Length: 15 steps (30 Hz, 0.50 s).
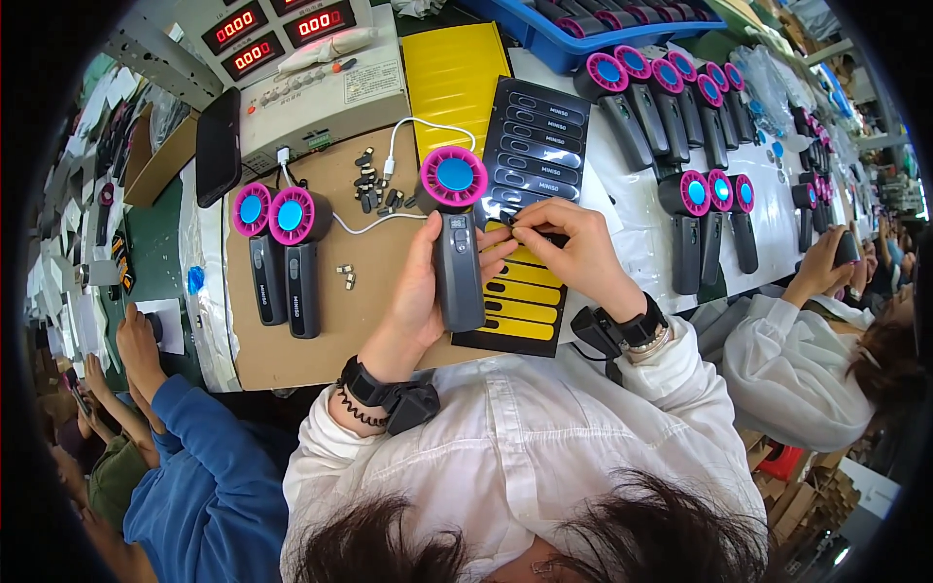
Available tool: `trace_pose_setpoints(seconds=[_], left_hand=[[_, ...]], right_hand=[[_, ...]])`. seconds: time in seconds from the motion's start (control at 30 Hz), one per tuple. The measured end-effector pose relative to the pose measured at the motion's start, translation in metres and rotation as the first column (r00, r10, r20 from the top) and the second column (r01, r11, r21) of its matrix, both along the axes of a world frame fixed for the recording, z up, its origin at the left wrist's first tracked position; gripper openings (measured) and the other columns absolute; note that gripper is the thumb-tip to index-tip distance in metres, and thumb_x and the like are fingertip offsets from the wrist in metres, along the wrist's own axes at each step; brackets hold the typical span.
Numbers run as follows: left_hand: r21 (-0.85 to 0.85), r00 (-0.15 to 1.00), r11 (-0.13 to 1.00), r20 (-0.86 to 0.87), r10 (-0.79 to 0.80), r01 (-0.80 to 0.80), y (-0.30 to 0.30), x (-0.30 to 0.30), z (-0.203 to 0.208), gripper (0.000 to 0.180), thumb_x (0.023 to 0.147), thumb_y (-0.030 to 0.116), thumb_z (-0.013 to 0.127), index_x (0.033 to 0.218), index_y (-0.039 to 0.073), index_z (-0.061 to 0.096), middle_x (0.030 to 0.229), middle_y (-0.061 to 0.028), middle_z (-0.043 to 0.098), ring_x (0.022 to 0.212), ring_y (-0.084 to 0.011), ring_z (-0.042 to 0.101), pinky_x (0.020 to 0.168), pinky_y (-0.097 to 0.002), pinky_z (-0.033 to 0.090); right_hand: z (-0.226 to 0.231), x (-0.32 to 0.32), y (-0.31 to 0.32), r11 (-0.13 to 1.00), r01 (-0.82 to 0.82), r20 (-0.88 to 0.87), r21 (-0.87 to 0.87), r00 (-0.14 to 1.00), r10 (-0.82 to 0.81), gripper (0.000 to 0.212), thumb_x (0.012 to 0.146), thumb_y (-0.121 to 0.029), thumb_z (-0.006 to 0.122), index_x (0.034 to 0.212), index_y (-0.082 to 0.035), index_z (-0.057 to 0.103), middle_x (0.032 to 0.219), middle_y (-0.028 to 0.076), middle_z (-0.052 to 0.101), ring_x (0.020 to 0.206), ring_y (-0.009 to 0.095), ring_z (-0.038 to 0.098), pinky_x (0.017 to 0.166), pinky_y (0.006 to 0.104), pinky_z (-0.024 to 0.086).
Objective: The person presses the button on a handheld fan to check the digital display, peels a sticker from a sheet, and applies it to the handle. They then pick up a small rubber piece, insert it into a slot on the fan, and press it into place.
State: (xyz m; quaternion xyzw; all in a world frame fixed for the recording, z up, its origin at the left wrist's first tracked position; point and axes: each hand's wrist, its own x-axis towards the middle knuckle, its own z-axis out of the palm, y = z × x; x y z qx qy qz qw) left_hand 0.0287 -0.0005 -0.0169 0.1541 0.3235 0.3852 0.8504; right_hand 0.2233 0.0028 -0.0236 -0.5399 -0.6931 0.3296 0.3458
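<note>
Grey fan (461,277), L hand (416,284) part-behind

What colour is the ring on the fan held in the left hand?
Bright pink. The ring, around a blue disc, shows best in the head view.

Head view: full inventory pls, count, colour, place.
Held fan: one, grey with pink-and-blue head, in the left hand
Paired fans: two, same colours, left on the cardboard
Other fans: many, same colours, right side
Label sheet: one, black and yellow, near right hand
Ribbed sheet: one, yellow, top centre
Bin: one, blue, top
Display unit: one, beige, upper left
Phone: one, black, beside unit
Small pieces: many, dark, on cardboard
Cardboard: one, brown, under work
Co-workers' sleeves: several, blue and white, both sides
Left hand, right hand: centre
</note>
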Motion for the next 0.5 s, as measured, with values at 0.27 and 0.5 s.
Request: trace_pose_setpoints(seconds=[0.27, 0.5], left_hand=[[0.053, 0.999, 0.999, -0.053, 0.008, -0.005, -0.0001, 0.0014, -0.0016, 0.069, 0.092, 0.054, 0.031, 0.119, -0.008, 0.041, 0.126, -0.0228, 0.046, 0.116, -0.0268, 0.049, 0.097, -0.0322, 0.04], [0.032, 1.0, 0.999, 0.003, -0.013, 0.013, -0.0013, 0.0019, 0.0072, 0.072, 0.092, 0.053, 0.031, 0.123, -0.011, 0.038, 0.126, -0.0233, 0.045, 0.119, -0.0259, 0.046, 0.102, -0.032, 0.034]], right_hand=[[-0.0045, 0.0033, -0.0001, 0.988, 0.003, -0.197, -0.156, 0.98, -0.034, 0.012, 0.082, -0.005, 0.062, 0.089, 0.005, 0.062, 0.09, 0.008, 0.062, 0.081, 0.012, 0.061, 0.074, 0.0244, 0.051], [-0.0055, 0.0044, 0.0002, 0.969, 0.005, -0.262, -0.247, 0.962, -0.072, 0.013, 0.083, -0.004, 0.061, 0.09, 0.007, 0.06, 0.092, 0.008, 0.062, 0.083, 0.01, 0.059, 0.075, 0.0239, 0.05]])
